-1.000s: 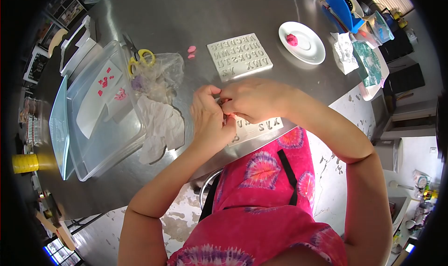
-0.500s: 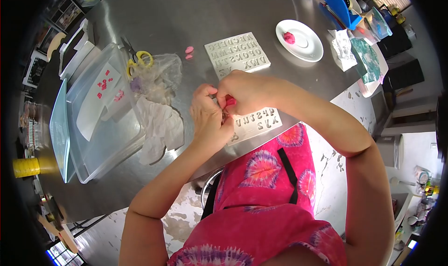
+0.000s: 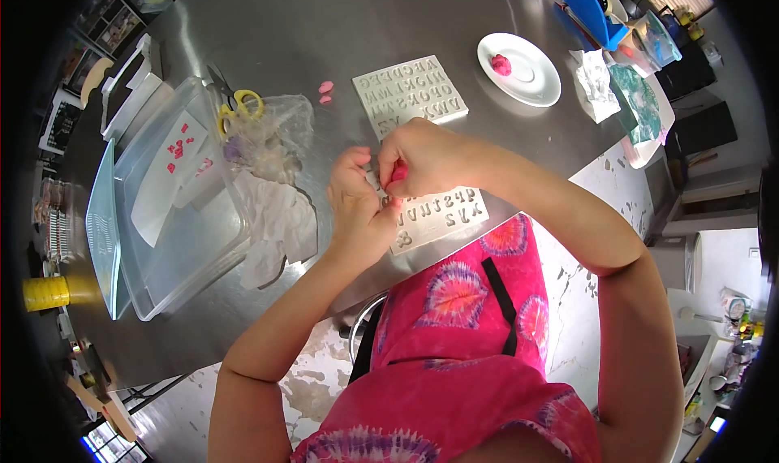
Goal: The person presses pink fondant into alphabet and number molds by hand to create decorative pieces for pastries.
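From where I stand, in the head view, the right hand (image 3: 430,161) is at the centre of the frame, fingertips closed on a pink lump (image 3: 399,173) just over the upper left part of the lower letter mould (image 3: 445,217). The left hand (image 3: 355,213) is just left of it, thumb and fingers apart, at that mould's left edge; whether it presses on the mould I can't tell.

The mould lies flat at the near edge of the metal table (image 3: 324,25). Just above it in the frame lies the upper letter mould (image 3: 418,92), and towards the upper right sits a white saucer (image 3: 540,84) with a pink ball (image 3: 501,64) on it. Two pink pieces (image 3: 326,87) lie left of the upper mould.

Further left are yellow-handled scissors (image 3: 250,103) against a crumpled clear bag (image 3: 288,126), with crumpled tissue (image 3: 280,219) below, beside a clear plastic tub (image 3: 195,244) holding a white sheet (image 3: 154,207) dotted with pink bits (image 3: 176,149).
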`<state>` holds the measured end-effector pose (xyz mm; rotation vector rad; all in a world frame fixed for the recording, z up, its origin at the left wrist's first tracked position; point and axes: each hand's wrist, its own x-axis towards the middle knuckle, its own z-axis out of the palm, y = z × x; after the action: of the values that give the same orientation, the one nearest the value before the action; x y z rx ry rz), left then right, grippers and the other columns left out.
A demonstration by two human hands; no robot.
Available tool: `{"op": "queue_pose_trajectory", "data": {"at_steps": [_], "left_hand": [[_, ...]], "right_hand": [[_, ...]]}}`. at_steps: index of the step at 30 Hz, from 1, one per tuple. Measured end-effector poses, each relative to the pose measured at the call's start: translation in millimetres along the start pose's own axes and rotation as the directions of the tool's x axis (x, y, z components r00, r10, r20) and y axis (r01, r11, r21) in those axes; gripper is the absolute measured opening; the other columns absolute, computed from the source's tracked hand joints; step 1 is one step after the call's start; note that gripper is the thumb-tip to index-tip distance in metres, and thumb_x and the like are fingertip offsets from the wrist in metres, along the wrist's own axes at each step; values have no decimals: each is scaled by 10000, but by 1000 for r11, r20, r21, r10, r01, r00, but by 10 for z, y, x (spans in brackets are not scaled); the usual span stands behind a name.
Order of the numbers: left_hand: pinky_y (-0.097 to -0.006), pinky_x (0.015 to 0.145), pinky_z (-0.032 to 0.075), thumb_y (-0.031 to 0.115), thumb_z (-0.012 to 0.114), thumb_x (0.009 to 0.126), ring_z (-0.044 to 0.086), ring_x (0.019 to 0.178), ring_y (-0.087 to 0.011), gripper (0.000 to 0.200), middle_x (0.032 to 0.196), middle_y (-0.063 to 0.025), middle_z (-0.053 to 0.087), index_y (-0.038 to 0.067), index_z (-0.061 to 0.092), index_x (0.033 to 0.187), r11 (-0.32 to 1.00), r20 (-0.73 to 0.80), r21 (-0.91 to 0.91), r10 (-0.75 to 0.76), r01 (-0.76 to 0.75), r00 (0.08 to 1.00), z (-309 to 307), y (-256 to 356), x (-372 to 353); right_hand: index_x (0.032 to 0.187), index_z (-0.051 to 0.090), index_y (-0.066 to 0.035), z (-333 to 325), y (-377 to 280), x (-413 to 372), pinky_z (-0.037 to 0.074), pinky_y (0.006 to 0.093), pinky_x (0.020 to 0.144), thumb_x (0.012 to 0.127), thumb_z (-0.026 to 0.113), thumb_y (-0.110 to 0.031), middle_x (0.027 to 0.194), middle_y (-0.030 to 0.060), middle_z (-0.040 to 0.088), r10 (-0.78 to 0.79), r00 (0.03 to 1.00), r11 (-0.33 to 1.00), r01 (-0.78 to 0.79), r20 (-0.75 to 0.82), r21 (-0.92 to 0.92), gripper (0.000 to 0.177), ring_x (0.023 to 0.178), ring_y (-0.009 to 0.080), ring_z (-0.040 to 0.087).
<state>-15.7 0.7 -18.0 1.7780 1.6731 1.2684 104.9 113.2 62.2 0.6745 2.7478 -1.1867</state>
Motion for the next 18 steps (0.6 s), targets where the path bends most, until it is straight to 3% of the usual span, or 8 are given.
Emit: {"op": "queue_pose_trajectory", "data": {"at_steps": [2,6,10,15,18], "left_hand": [[-416,950,269,-35,633,639,393,1119,-333,603,1247,-206,373,-47,313,1150,999,-10,-35,22,-23,1000,15,-8,5],[-412,948,274,-53,625,634,393,1118,-333,580,1242,-208,376,-65,335,1136,1000,-40,-7,-1,1,999,26,-11,2],[-429,960,266,-49,613,632,382,1139,-349,598,1236,-205,377,-45,320,1153,992,-18,116,50,-48,999,19,7,10],[-441,970,254,-48,593,638,374,1148,-358,605,1239,-205,377,-24,304,1169,995,-27,96,27,-24,999,21,38,30],[-442,970,252,-48,585,642,375,1147,-357,598,1239,-207,378,-18,304,1168,996,-24,89,6,-4,1000,22,40,29]], "right_hand": [[778,688,-18,17,-28,-6,484,325,612,663,652,-60,675,99,627,96,994,994,-93,-47,51,128,661,222,622],[775,685,-18,14,-25,-32,479,328,619,669,648,-53,703,102,617,101,995,993,-100,-5,63,118,672,222,614],[836,688,-37,-26,95,-63,462,319,671,706,645,-56,793,87,587,-16,999,999,15,30,29,139,742,202,582],[865,685,-58,-117,75,-129,454,323,705,749,632,-83,822,67,567,-98,991,992,89,95,90,130,791,191,559],[831,675,-59,-71,77,-117,460,339,700,745,622,-74,826,70,555,-189,978,980,194,90,-51,102,803,210,561]]}}
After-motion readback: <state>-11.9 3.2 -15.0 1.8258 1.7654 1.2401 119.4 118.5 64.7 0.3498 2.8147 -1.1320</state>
